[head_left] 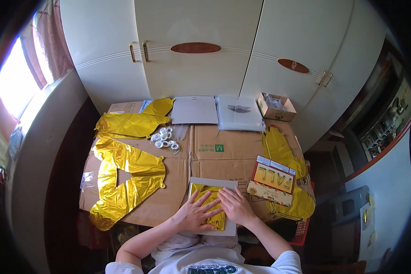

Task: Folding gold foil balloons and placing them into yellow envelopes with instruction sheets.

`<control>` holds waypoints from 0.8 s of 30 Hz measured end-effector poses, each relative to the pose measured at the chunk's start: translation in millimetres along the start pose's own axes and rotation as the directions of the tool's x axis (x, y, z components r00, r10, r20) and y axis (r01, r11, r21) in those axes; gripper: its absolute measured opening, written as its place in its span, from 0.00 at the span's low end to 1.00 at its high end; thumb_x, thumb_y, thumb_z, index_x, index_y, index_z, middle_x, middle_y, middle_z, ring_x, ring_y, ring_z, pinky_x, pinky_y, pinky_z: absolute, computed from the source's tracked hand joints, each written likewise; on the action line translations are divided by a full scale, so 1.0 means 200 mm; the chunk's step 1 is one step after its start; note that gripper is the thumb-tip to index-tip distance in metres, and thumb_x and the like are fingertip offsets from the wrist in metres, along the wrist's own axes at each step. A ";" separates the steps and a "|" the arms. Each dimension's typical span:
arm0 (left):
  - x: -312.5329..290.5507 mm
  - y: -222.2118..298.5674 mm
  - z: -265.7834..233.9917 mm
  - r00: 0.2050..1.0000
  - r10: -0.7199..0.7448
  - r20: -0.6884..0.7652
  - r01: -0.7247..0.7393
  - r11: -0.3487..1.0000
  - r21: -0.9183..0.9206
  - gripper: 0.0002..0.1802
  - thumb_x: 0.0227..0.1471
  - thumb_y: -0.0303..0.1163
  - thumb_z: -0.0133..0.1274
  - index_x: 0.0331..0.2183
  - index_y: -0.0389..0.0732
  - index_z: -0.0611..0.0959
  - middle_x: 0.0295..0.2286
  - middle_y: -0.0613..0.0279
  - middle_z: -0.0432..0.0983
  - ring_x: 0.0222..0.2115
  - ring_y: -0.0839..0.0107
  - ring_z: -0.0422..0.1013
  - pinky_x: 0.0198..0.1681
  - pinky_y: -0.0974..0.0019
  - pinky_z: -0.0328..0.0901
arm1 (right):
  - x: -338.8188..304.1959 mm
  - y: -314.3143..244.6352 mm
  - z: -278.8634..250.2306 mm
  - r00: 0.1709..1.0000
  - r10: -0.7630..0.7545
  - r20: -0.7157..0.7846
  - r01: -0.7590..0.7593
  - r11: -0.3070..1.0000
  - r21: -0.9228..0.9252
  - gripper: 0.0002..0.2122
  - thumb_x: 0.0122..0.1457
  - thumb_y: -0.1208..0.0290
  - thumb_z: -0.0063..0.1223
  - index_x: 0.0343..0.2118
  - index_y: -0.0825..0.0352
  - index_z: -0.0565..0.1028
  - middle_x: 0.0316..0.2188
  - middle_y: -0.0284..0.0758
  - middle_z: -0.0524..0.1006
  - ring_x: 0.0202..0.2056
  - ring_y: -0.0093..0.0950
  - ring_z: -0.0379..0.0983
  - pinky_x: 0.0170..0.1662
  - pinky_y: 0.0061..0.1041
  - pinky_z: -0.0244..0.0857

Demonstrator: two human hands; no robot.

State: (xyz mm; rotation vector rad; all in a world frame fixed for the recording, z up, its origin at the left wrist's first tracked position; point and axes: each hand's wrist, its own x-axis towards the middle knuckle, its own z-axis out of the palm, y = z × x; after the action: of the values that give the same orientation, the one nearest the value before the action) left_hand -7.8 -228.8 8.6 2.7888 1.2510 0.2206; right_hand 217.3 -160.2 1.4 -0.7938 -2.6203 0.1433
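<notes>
One folded gold foil piece (220, 222), laid on grey card (231, 230) at six o'clock, is touched by left hand (194, 214) and right hand (236, 208), fingers extended flat.

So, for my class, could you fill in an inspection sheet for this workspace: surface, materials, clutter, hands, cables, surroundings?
Surface: brown cardboard, creased, with printed marks.
Job's things: folded gold foil on a grey card.
Clutter: flat gold foil balloon with a hole, small white rolls, clear plastic sleeves, open carton, printed cards.
Hands: left hand, fingers spread, and right hand, both on the folded foil.
Cables: nothing seen.
Surroundings: white cabinet doors behind; curtain at left.
</notes>
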 end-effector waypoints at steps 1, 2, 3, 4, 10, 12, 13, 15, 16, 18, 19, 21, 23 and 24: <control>0.00 0.00 0.00 1.000 -0.002 -0.004 0.002 1.000 -0.004 0.37 0.57 0.67 0.35 0.63 0.64 0.61 0.63 0.63 0.55 0.65 0.46 0.47 0.64 0.33 0.37 | -0.01 0.00 0.00 1.000 0.007 0.015 -0.007 1.000 -0.016 0.19 0.59 0.67 0.52 0.51 0.70 0.73 0.56 0.40 0.71 0.60 0.34 0.63 0.65 0.45 0.48; 0.00 0.00 0.00 1.000 -0.002 0.004 0.002 1.000 -0.003 0.37 0.57 0.67 0.35 0.63 0.64 0.62 0.63 0.63 0.55 0.64 0.46 0.47 0.64 0.33 0.38 | -0.02 0.01 0.00 0.999 0.005 0.034 -0.004 1.000 -0.015 0.20 0.59 0.65 0.52 0.52 0.70 0.72 0.57 0.40 0.70 0.61 0.34 0.62 0.66 0.45 0.47; 0.00 0.00 0.00 1.000 -0.002 0.011 0.002 1.000 -0.002 0.36 0.57 0.67 0.35 0.63 0.64 0.62 0.63 0.63 0.55 0.64 0.46 0.47 0.63 0.32 0.38 | -0.03 0.02 0.00 0.999 0.002 0.052 -0.002 1.000 -0.015 0.21 0.60 0.64 0.51 0.53 0.70 0.71 0.58 0.41 0.69 0.62 0.34 0.60 0.66 0.46 0.46; 0.00 0.00 0.00 1.000 -0.002 0.018 0.002 1.000 0.000 0.36 0.57 0.66 0.36 0.62 0.64 0.62 0.63 0.63 0.55 0.64 0.46 0.47 0.63 0.32 0.39 | -0.04 0.03 0.00 0.998 -0.001 0.069 0.002 1.000 -0.014 0.22 0.61 0.63 0.50 0.54 0.71 0.70 0.59 0.42 0.68 0.63 0.35 0.59 0.66 0.46 0.45; 0.00 0.00 -0.01 1.000 -0.012 0.023 0.012 1.000 0.008 0.39 0.56 0.66 0.37 0.63 0.57 0.63 0.63 0.63 0.55 0.65 0.49 0.47 0.64 0.33 0.38 | -0.04 0.04 -0.03 0.987 -0.017 0.157 0.024 0.999 -0.041 0.33 0.59 0.48 0.50 0.57 0.73 0.67 0.61 0.44 0.64 0.65 0.36 0.56 0.67 0.45 0.44; 0.01 0.00 -0.01 1.000 -0.017 -0.002 0.017 1.000 -0.015 0.40 0.56 0.66 0.37 0.63 0.53 0.63 0.63 0.61 0.55 0.65 0.51 0.48 0.64 0.35 0.38 | -0.03 0.03 -0.05 0.984 -0.008 0.177 0.010 1.000 -0.009 0.37 0.55 0.46 0.53 0.58 0.74 0.65 0.62 0.45 0.62 0.65 0.37 0.55 0.67 0.44 0.43; 0.00 0.00 -0.01 1.000 -0.021 -0.014 0.021 0.999 -0.026 0.41 0.56 0.66 0.37 0.63 0.51 0.63 0.63 0.60 0.55 0.65 0.52 0.48 0.64 0.36 0.39 | -0.03 0.02 -0.05 0.982 -0.005 0.186 0.004 1.000 0.007 0.39 0.54 0.44 0.54 0.58 0.75 0.64 0.63 0.45 0.62 0.65 0.38 0.55 0.67 0.44 0.43; 0.00 0.01 -0.02 0.999 -0.035 -0.017 0.035 0.999 0.004 0.43 0.56 0.65 0.37 0.62 0.46 0.63 0.63 0.57 0.54 0.64 0.52 0.49 0.65 0.38 0.39 | -0.03 0.03 -0.05 0.982 -0.011 0.187 0.013 1.000 -0.010 0.40 0.53 0.42 0.53 0.58 0.74 0.65 0.62 0.45 0.62 0.65 0.37 0.54 0.67 0.43 0.43; 0.01 0.01 -0.03 0.999 -0.041 -0.019 0.041 0.999 0.019 0.43 0.56 0.65 0.37 0.62 0.44 0.63 0.63 0.56 0.54 0.64 0.52 0.49 0.65 0.39 0.40 | -0.03 0.03 -0.04 0.982 -0.015 0.187 0.019 1.000 -0.020 0.41 0.53 0.40 0.53 0.58 0.74 0.65 0.62 0.45 0.62 0.66 0.36 0.54 0.68 0.42 0.44; 0.01 -0.01 -0.03 0.999 -0.043 -0.027 0.042 0.999 -0.024 0.44 0.56 0.65 0.38 0.62 0.41 0.63 0.62 0.51 0.54 0.64 0.51 0.49 0.65 0.42 0.40 | -0.03 0.03 -0.04 0.982 -0.015 0.190 0.021 0.999 -0.027 0.41 0.53 0.40 0.53 0.58 0.75 0.65 0.62 0.45 0.62 0.65 0.36 0.54 0.68 0.42 0.44; 0.01 -0.02 -0.04 0.999 -0.043 -0.032 0.042 0.998 -0.046 0.45 0.57 0.65 0.39 0.62 0.40 0.62 0.62 0.48 0.55 0.64 0.50 0.49 0.66 0.43 0.40 | -0.03 0.03 -0.04 0.981 -0.016 0.191 0.022 0.999 -0.032 0.41 0.53 0.40 0.53 0.58 0.75 0.65 0.62 0.45 0.62 0.65 0.36 0.54 0.68 0.42 0.44; 0.03 -0.06 -0.07 0.997 -0.054 -0.047 0.052 0.998 -0.031 0.47 0.54 0.67 0.41 0.61 0.39 0.63 0.62 0.46 0.55 0.64 0.49 0.49 0.66 0.44 0.42 | -0.03 0.04 -0.03 0.983 -0.010 0.185 0.016 0.999 -0.028 0.41 0.53 0.40 0.54 0.58 0.75 0.65 0.62 0.45 0.62 0.65 0.36 0.54 0.68 0.42 0.44; 0.03 -0.09 -0.10 0.997 -0.057 -0.053 0.057 0.998 -0.009 0.49 0.51 0.69 0.43 0.60 0.39 0.64 0.61 0.44 0.55 0.64 0.48 0.49 0.65 0.45 0.43 | -0.03 0.03 -0.04 0.983 -0.008 0.182 0.013 0.999 -0.029 0.41 0.52 0.40 0.54 0.58 0.75 0.65 0.62 0.45 0.62 0.65 0.36 0.54 0.68 0.42 0.43; 0.03 -0.11 -0.10 0.997 -0.057 -0.047 0.057 0.998 0.004 0.51 0.50 0.71 0.43 0.60 0.39 0.64 0.61 0.43 0.55 0.64 0.47 0.49 0.65 0.44 0.44 | -0.03 0.03 -0.04 0.983 -0.008 0.183 0.013 1.000 -0.028 0.42 0.52 0.40 0.54 0.59 0.75 0.64 0.62 0.45 0.61 0.66 0.36 0.54 0.68 0.42 0.43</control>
State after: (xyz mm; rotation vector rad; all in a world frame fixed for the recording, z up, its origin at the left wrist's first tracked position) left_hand -22.7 -209.0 26.1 2.7637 1.3409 0.2809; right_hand 228.2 -158.2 5.4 -0.8117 -2.8048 0.1836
